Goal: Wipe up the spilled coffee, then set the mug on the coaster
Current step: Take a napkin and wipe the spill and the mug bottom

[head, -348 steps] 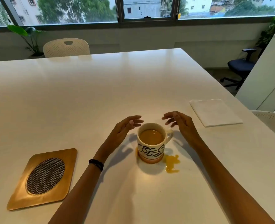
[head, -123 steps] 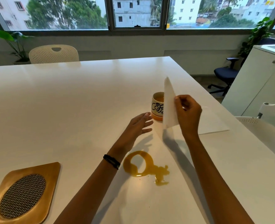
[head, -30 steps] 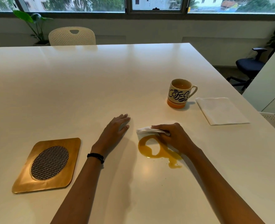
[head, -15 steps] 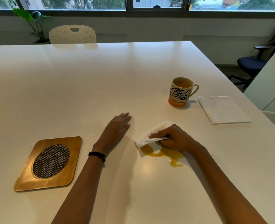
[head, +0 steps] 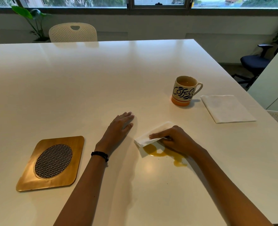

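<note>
A yellow-brown coffee spill lies on the white table, part of it under my right hand. That hand presses a white napkin onto the spill's upper edge. My left hand rests flat on the table just left of the napkin, fingers apart, holding nothing. The mug, cream with an orange base and dark lettering, stands upright farther back and right, with coffee in it. The wooden coaster with a woven oval centre lies at the near left.
A second folded white napkin lies right of the mug, near the table's right edge. A white chair stands at the far side, a dark office chair and a white cabinet off to the right.
My right hand has drawn the napkin down over the top of the spill, so less of the coffee ring shows. The left hand and the mug have stayed put.
</note>
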The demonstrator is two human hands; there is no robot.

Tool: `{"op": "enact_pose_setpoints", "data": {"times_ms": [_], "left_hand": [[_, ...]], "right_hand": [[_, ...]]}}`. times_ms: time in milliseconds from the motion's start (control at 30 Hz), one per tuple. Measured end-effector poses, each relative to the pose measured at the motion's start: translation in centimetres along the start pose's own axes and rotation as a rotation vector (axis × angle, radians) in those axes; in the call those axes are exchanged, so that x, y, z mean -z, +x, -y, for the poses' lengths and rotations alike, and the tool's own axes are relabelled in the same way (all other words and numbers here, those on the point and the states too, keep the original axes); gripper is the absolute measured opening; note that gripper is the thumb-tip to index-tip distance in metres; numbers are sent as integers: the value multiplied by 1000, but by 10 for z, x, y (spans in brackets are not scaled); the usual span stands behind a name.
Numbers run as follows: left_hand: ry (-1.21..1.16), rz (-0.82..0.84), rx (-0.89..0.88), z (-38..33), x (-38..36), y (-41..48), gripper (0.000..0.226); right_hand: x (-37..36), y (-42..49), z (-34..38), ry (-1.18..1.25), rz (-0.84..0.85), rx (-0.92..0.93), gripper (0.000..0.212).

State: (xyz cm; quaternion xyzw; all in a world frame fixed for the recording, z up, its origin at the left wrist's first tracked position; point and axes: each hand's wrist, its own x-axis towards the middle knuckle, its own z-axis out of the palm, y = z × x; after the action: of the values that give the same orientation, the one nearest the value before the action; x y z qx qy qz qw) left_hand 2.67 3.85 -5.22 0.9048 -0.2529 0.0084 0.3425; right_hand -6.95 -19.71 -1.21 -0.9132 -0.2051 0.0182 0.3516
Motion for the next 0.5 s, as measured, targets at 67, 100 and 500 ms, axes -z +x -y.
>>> {"op": "enact_pose_setpoints", "data": {"times_ms": [67,100,500], "left_hand": [[-3,-3,-1,0,0,0,40],[-1,-4,-2,0,0,0,40],[10,-36,2,-7,0,-4,39]], "right_hand": [[1,-2,2,14,36,14,27],[3,-2,3,19,58,18,28],[20,-7,-10,-7,-261,-53,26]]}}
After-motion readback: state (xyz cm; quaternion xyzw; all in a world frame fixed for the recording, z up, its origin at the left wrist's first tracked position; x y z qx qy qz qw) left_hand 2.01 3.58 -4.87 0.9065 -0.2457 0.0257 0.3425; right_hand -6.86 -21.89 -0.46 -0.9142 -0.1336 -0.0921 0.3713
